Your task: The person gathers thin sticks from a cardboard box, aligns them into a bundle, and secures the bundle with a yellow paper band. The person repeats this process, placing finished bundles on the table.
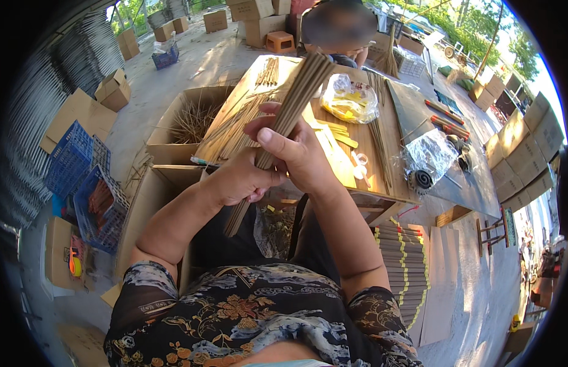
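A bundle of brown incense sticks [302, 92] is held slantwise above my lap, its upper end leaning away to the right. My left hand [244, 177] is closed round the lower part of the bundle, whose bottom end pokes out below the fist. Higher up, my right hand [299, 153] grips the same bundle, thumb across the front and fingertips showing on its left side. Beyond the hands is a wooden table [394, 177] with loose sticks [241, 125] spread over its left part. Yellow paper strips [336, 134] lie to the right of the bundle.
A clear bag of yellow pieces [351, 101] and white-handled scissors [360, 165] sit on the table. Cardboard boxes [189, 116] stand at its left, one holding sticks. Yellow-banded bundles [403, 263] lie low at right. Across the table is another person [339, 30]. Blue crates [100, 208] stand far left.
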The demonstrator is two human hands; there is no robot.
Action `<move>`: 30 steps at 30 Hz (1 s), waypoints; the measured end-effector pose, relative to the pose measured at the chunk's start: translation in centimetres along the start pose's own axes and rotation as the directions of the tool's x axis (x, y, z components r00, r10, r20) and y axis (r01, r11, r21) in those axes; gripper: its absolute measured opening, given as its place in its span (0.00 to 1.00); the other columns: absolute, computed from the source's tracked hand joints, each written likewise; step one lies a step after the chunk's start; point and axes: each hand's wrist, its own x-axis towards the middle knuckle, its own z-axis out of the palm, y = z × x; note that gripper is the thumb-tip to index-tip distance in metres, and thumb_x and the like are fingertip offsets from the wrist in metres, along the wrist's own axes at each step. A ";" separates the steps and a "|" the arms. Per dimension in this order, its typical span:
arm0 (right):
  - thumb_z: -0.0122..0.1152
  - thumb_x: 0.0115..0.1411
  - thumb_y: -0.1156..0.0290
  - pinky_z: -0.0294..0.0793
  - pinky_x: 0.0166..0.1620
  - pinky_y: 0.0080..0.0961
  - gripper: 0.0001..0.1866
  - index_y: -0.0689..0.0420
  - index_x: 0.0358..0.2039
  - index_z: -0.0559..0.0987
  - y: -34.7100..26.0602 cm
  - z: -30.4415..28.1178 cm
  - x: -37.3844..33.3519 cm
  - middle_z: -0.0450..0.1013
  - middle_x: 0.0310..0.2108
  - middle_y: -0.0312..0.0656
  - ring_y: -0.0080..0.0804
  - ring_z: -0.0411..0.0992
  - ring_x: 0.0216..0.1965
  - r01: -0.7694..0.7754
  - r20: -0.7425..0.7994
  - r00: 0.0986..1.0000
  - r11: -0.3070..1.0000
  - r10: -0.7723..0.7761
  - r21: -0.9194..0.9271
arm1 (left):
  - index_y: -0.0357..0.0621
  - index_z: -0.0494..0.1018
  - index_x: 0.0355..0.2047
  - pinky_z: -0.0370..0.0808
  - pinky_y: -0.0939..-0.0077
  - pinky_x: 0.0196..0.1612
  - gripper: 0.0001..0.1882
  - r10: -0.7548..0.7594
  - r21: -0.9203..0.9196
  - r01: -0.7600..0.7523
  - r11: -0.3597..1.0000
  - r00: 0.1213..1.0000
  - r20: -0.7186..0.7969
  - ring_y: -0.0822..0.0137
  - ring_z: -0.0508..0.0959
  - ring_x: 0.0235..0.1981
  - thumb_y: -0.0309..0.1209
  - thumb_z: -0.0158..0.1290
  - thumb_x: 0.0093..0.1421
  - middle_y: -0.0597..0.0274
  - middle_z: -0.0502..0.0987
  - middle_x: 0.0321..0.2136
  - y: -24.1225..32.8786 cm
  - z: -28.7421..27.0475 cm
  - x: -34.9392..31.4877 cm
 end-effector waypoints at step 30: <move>0.54 0.56 0.63 0.62 0.19 0.23 0.14 0.53 0.20 0.62 3.2 -1.0 0.3 0.56 0.14 0.32 0.21 0.57 0.15 0.144 -0.373 0.926 0.965 -0.053 0.218 | 0.38 0.67 0.26 0.67 0.76 0.21 0.09 0.284 0.486 -0.156 0.860 0.937 -0.202 0.66 0.71 0.17 0.30 0.54 0.52 0.60 0.71 0.17 -5.5 1.2 1.2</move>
